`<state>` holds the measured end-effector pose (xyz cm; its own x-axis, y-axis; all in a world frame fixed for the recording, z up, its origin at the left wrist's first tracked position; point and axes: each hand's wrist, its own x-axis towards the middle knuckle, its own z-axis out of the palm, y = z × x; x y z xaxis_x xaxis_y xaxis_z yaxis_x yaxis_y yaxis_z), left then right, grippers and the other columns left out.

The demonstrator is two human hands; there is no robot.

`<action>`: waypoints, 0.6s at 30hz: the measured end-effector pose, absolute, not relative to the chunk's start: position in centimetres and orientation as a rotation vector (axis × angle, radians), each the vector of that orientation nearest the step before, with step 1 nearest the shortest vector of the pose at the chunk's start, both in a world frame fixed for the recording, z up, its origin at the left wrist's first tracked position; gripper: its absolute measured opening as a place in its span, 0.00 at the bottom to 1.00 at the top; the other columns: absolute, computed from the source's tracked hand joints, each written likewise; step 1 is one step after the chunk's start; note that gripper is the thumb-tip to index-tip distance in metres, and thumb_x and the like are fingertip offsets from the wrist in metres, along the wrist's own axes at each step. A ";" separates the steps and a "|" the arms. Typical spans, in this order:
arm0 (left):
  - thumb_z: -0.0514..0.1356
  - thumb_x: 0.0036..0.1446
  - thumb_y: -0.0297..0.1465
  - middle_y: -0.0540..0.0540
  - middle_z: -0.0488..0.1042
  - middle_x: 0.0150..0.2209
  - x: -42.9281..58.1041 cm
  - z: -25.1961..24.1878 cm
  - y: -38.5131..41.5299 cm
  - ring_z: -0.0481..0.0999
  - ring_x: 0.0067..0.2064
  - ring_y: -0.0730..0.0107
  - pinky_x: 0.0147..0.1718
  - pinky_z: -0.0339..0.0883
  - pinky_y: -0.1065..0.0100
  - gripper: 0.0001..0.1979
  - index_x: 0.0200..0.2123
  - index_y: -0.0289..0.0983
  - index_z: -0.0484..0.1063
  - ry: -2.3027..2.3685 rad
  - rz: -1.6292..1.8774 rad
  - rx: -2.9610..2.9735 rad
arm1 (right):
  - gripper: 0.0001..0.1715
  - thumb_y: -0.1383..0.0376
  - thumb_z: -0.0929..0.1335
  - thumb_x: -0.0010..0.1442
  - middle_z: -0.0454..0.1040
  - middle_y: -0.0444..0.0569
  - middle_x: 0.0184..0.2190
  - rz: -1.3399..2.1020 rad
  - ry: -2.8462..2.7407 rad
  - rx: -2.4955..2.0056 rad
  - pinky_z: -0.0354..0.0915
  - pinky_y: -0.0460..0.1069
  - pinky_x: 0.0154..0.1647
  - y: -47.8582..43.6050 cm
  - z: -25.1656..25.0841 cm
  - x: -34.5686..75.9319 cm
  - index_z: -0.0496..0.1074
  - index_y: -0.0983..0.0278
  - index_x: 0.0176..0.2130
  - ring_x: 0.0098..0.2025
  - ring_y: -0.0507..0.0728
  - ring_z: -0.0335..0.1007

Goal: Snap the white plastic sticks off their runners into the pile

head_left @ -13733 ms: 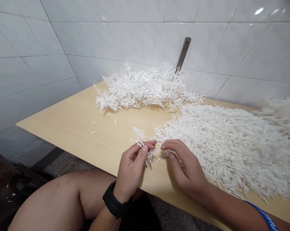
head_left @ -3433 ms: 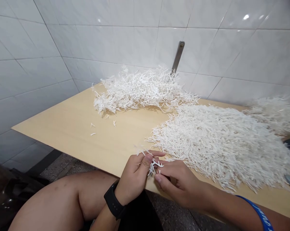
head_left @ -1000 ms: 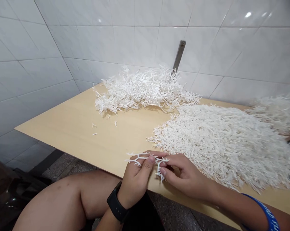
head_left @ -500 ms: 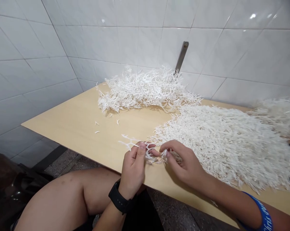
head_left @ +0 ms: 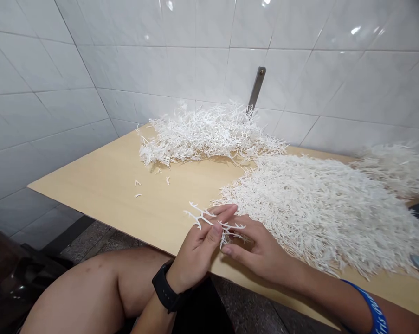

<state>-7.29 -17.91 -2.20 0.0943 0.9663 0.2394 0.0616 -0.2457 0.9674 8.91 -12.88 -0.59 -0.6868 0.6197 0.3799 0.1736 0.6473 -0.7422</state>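
My left hand point(head_left: 198, 248) and my right hand point(head_left: 256, 248) hold a thin white branching sprig point(head_left: 204, 215) over the front of a pale wooden table point(head_left: 91, 178). The sprig's forked end sticks out to the left across my left fingers. My left thumb presses on it, and my right fingertips pinch its other end. Just right of my right hand lies a large heap of similar white sprigs point(head_left: 320, 215). A smaller, looser heap point(head_left: 209, 134) lies at the back, and a few tiny white bits point(head_left: 137, 188) lie apart on the wood.
White tiled walls point(head_left: 160, 69) meet behind the table, with a metal bracket point(head_left: 256, 88) on the back wall. Another white heap point(head_left: 397, 169) lies at the right edge. My knee point(head_left: 84, 287) is below the table's front edge, and a dark bag point(head_left: 7, 273) is at lower left.
The sprig has swung from my left hand's upper side to lie flatter across its fingers, and more of its branches show. My right hand has drawn slightly back from the large heap.
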 end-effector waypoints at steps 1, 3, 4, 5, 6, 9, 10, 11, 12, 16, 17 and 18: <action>0.46 0.66 0.39 0.48 0.65 0.61 -7.3 -2.2 -17.9 0.58 0.64 0.62 0.64 0.48 0.60 0.21 0.57 0.45 0.68 1.054 1.273 1.502 | 0.11 0.59 0.66 0.61 0.77 0.48 0.37 0.913 -2.221 -0.584 0.65 0.52 0.42 -12.9 -0.5 8.8 0.74 0.61 0.41 0.41 0.55 0.71; 0.47 0.66 0.39 0.48 0.65 0.61 -7.4 -2.0 -17.7 0.58 0.64 0.61 0.64 0.48 0.59 0.20 0.57 0.44 0.68 1.012 1.260 1.520 | 0.09 0.64 0.65 0.62 0.76 0.48 0.37 0.895 -2.195 -0.524 0.65 0.51 0.43 -13.0 -0.3 8.7 0.75 0.61 0.40 0.41 0.54 0.71; 0.47 0.66 0.39 0.47 0.66 0.60 -7.5 -1.9 -17.7 0.59 0.63 0.61 0.64 0.48 0.59 0.20 0.56 0.43 0.69 0.989 1.258 1.516 | 0.10 0.67 0.64 0.62 0.76 0.48 0.37 0.890 -2.189 -0.502 0.65 0.51 0.44 -13.0 -0.2 8.7 0.75 0.61 0.39 0.41 0.54 0.70; 0.48 0.66 0.39 0.47 0.66 0.60 -7.5 -1.9 -17.7 0.60 0.63 0.61 0.63 0.49 0.59 0.20 0.56 0.43 0.70 0.968 1.252 1.502 | 0.10 0.69 0.63 0.61 0.75 0.48 0.36 0.888 -2.192 -0.488 0.65 0.51 0.43 -13.1 -0.1 8.7 0.74 0.62 0.37 0.41 0.54 0.70; 0.48 0.66 0.39 0.47 0.67 0.59 -7.5 -1.8 -17.7 0.61 0.63 0.61 0.63 0.50 0.59 0.20 0.55 0.43 0.70 0.951 1.246 1.473 | 0.10 0.70 0.62 0.60 0.75 0.48 0.34 0.884 -2.205 -0.481 0.65 0.50 0.42 -13.1 -0.1 8.7 0.73 0.63 0.36 0.39 0.53 0.70; 0.49 0.65 0.39 0.45 0.72 0.56 -7.4 -1.9 -17.8 0.67 0.59 0.60 0.59 0.57 0.59 0.19 0.53 0.41 0.73 0.932 1.236 1.316 | 0.08 0.71 0.63 0.57 0.69 0.44 0.24 0.866 -2.284 -0.503 0.62 0.46 0.31 -13.3 -0.1 8.7 0.68 0.65 0.27 0.29 0.51 0.64; 0.49 0.65 0.39 0.44 0.74 0.53 -7.3 -2.0 -17.9 0.70 0.56 0.59 0.58 0.59 0.59 0.19 0.51 0.40 0.74 0.945 1.246 1.269 | 0.09 0.71 0.63 0.56 0.65 0.42 0.21 0.861 -2.311 -0.518 0.59 0.45 0.29 -13.3 -0.2 8.7 0.66 0.64 0.24 0.26 0.50 0.61; 0.49 0.65 0.39 0.43 0.76 0.50 -7.3 -2.1 -17.9 0.72 0.54 0.59 0.56 0.61 0.59 0.19 0.49 0.39 0.75 0.965 1.264 1.239 | 0.11 0.70 0.63 0.56 0.63 0.41 0.19 0.863 -2.335 -0.532 0.58 0.45 0.27 -13.4 -0.2 8.7 0.63 0.64 0.22 0.24 0.49 0.58; 0.50 0.65 0.39 0.42 0.78 0.47 -7.2 -2.2 -18.0 0.74 0.51 0.59 0.55 0.62 0.60 0.19 0.46 0.38 0.77 0.992 1.289 1.233 | 0.12 0.71 0.62 0.55 0.61 0.40 0.18 0.873 -2.357 -0.545 0.57 0.44 0.27 -13.5 -0.3 8.7 0.61 0.64 0.21 0.23 0.49 0.56; 0.53 0.63 0.39 0.43 0.80 0.38 -6.8 -2.6 -18.1 0.76 0.47 0.61 0.55 0.61 0.61 0.17 0.37 0.36 0.79 1.108 1.379 1.273 | 0.13 0.71 0.61 0.54 0.58 0.39 0.16 0.912 -2.360 -0.568 0.56 0.44 0.27 -13.9 -0.4 8.6 0.58 0.63 0.19 0.22 0.48 0.54; 0.54 0.62 0.39 0.43 0.80 0.37 -6.7 -2.7 -18.0 0.76 0.47 0.60 0.54 0.62 0.61 0.17 0.35 0.36 0.79 1.134 1.394 1.259 | 0.13 0.71 0.61 0.53 0.58 0.38 0.16 0.909 -2.342 -0.581 0.56 0.44 0.28 -14.1 -0.3 8.5 0.58 0.63 0.19 0.22 0.48 0.54; 0.55 0.61 0.40 0.43 0.80 0.36 -6.7 -2.8 -17.9 0.76 0.46 0.61 0.53 0.63 0.62 0.16 0.33 0.36 0.79 1.156 1.419 1.221 | 0.13 0.72 0.61 0.53 0.58 0.38 0.15 0.906 -2.332 -0.586 0.57 0.45 0.29 -14.4 -0.3 8.5 0.58 0.63 0.19 0.21 0.48 0.54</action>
<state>-6.69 -17.95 -2.82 -0.0992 0.9846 0.1440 -0.0580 -0.1502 0.9870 8.47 -14.36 -0.29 -0.7449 0.5719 0.3435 0.1899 0.6754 -0.7126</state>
